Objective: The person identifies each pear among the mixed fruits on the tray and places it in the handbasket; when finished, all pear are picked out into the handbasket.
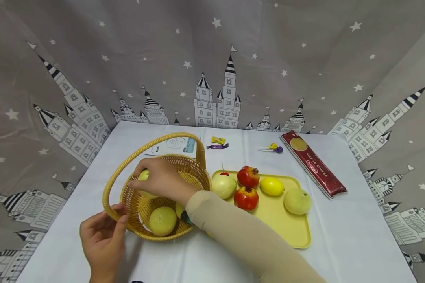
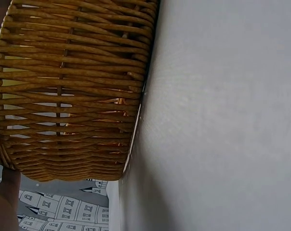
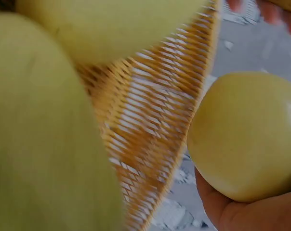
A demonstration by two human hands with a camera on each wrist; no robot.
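My right hand (image 1: 163, 177) grips a smooth, pale yellow-green fruit (image 3: 246, 137) at the left rim of a wicker basket (image 1: 202, 173). In the head view most of that fruit is hidden behind the fingers. Inside the basket lie a round yellow-green fruit (image 1: 163, 221) and other pale fruit, partly covered by my right arm. My left hand (image 1: 102, 237) holds the foot of the basket's arched handle (image 1: 145, 148) between thumb and fingers. The left wrist view shows the basket's woven side (image 2: 73, 91) close up.
Right of the basket, a yellow tray (image 1: 287, 232) carries two pomegranates (image 1: 246, 198), a lemon (image 1: 272, 186) and pale fruits (image 1: 297, 201). Behind lie wrapped candies (image 1: 217, 146), lollipops (image 1: 274, 149), a red pasta packet (image 1: 313, 163) and a white printed card (image 1: 173, 145).
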